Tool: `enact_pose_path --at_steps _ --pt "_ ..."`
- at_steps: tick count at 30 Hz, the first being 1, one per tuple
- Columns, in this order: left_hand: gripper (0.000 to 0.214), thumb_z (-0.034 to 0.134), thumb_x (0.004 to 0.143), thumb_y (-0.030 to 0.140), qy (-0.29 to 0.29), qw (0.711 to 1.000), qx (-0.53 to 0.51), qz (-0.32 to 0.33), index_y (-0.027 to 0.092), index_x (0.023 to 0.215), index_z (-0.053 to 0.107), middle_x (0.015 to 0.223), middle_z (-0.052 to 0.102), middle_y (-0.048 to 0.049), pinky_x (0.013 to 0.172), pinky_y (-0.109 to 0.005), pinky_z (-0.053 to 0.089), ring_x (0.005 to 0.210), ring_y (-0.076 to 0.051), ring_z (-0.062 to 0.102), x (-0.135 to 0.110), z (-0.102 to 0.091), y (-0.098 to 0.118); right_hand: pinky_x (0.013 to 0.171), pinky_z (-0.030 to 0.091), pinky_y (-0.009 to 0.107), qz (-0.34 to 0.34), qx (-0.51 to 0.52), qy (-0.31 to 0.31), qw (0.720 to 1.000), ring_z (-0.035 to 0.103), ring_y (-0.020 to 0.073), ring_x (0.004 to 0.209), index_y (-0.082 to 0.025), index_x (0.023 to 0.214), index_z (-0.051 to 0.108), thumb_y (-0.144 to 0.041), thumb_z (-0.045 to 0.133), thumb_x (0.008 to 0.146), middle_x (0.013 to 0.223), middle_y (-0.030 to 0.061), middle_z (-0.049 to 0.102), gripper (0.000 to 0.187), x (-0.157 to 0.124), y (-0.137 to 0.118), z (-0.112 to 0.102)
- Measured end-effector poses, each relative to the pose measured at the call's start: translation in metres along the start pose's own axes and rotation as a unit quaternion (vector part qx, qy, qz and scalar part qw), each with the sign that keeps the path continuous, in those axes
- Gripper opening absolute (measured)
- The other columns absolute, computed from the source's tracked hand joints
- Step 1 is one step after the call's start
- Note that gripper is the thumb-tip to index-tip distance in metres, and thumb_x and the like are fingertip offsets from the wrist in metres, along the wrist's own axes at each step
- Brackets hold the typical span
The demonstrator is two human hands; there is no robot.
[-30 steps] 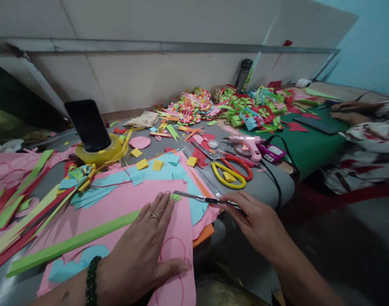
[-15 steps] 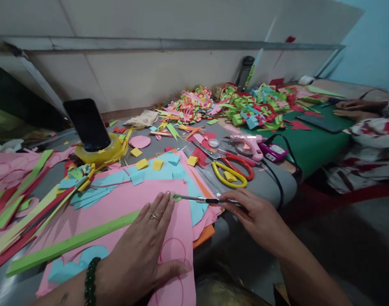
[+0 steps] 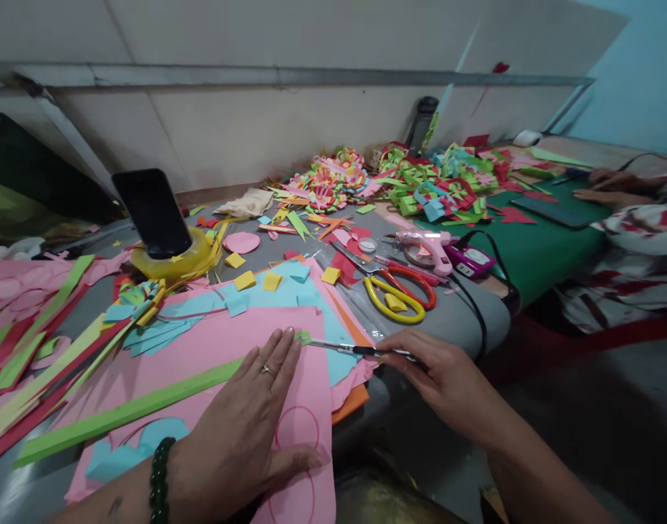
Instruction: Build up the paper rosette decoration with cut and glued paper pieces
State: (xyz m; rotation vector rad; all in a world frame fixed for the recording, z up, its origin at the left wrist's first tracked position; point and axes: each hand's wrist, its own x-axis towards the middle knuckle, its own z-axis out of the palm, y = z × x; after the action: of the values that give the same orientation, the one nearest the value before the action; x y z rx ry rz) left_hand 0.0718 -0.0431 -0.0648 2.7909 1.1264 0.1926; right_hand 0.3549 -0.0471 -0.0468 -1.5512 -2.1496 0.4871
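Observation:
My left hand [image 3: 257,411] lies flat on a pink sheet [image 3: 213,336], fingers stretched out over the end of a long green strip [image 3: 137,413]. A short green end [image 3: 303,337] shows just past its fingertips. My right hand [image 3: 429,367] is closed around a slim craft knife [image 3: 360,350]. The knife's thin blade points left, with its tip at or close to that green end; I cannot tell whether they touch. Red-pencilled circles [image 3: 296,428] show on the sheet beside my left thumb. Light-blue paper [image 3: 333,324] lies under the sheet's far edge.
Scissors [image 3: 396,295] with yellow and red handles lie beyond my right hand, near a pink glue gun [image 3: 429,247]. A phone [image 3: 153,215] leans on a yellow tape roll [image 3: 167,266]. Paper flowers [image 3: 333,178] are heaped behind. Another person's hands [image 3: 620,189] are far right.
The craft knife's tip has shifted slightly right and down, away from my left fingertips, and more of the short green end shows. My left hand stays in place on the strip.

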Motion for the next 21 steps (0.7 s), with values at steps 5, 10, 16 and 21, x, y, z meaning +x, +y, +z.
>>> enact_pose_path --at_steps 5,10,16,21 --pt "0.103 0.039 0.082 0.069 0.0 1.0 0.008 0.006 0.014 0.145 -0.019 0.153 0.017 -0.0189 0.107 -0.05 0.033 0.14 -0.034 0.021 0.0 0.001 -0.001 0.074 0.049 0.029 0.001 0.012 -0.011 1.0 0.064 0.0179 0.083 -0.023 0.099 0.064 -0.036 0.047 0.093 0.093 0.0049 0.067 0.022 -0.001 -0.004 0.002" --pt "0.102 0.039 0.081 0.07 0.004 1.0 0.001 0.002 0.015 0.147 -0.017 0.154 0.017 -0.0177 0.108 -0.051 0.032 0.14 -0.034 0.021 -0.002 0.003 -0.003 0.076 0.049 0.03 -0.008 0.025 -0.006 1.0 0.063 0.0181 0.084 -0.023 0.099 0.064 -0.034 0.047 0.094 0.093 0.0049 0.067 0.021 -0.002 -0.009 0.006" --pt "0.098 0.034 0.082 0.072 -0.04 0.999 -0.031 -0.004 0.01 0.149 0.0 0.154 0.01 -0.0201 0.111 -0.051 0.026 0.142 -0.033 0.01 0.01 -0.001 0.007 0.075 0.049 0.03 0.01 0.032 -0.002 0.999 0.063 0.0187 0.084 -0.023 0.099 0.064 -0.038 0.047 0.093 0.094 0.005 0.067 0.023 -0.003 -0.007 0.005" --pt "0.101 0.031 0.08 0.075 -0.056 0.997 -0.05 0.0 0.006 0.149 0.006 0.154 0.007 -0.0202 0.113 -0.05 0.021 0.142 -0.033 0.005 0.019 -0.008 0.012 0.075 0.048 0.032 0.026 0.012 0.002 1.0 0.062 0.0194 0.084 -0.023 0.099 0.064 -0.04 0.047 0.093 0.095 0.0048 0.066 0.025 -0.002 -0.003 0.002"
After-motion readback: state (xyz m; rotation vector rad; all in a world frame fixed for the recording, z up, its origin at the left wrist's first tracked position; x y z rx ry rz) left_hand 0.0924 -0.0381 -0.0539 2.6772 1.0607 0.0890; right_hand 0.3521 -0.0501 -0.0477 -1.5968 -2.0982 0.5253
